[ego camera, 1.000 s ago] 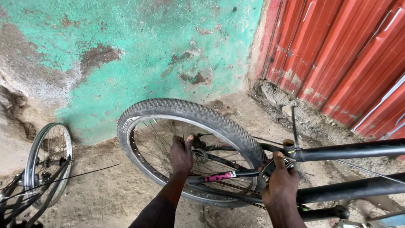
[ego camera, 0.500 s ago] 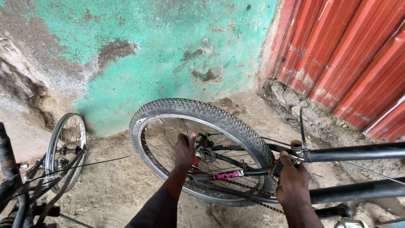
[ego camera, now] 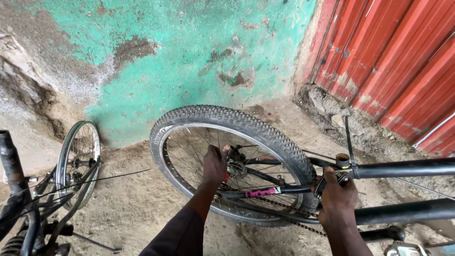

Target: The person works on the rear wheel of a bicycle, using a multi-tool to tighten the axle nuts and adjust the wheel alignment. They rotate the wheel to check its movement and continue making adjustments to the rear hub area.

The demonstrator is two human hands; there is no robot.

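Observation:
A black bicycle frame (ego camera: 407, 168) lies across the lower right, its rear wheel (ego camera: 227, 121) with a knobby tyre upright in the middle. My left hand (ego camera: 214, 165) reaches through the spokes and grips at the wheel hub (ego camera: 235, 166). My right hand (ego camera: 337, 198) is closed on the frame where the seat tube clamp (ego camera: 342, 161) meets the stays. A chain (ego camera: 284, 208) runs along the lower stay.
A second bicycle with a bare rim wheel (ego camera: 78, 161) stands at the lower left, a loose cable sticking out from it. A peeling green wall (ego camera: 189, 52) is behind, a red corrugated metal door (ego camera: 403, 61) at right. The ground is dirt.
The view has shifted so the wheel sits further right and lower in the frame; more of the second bicycle shows at left. Both hands keep their holds.

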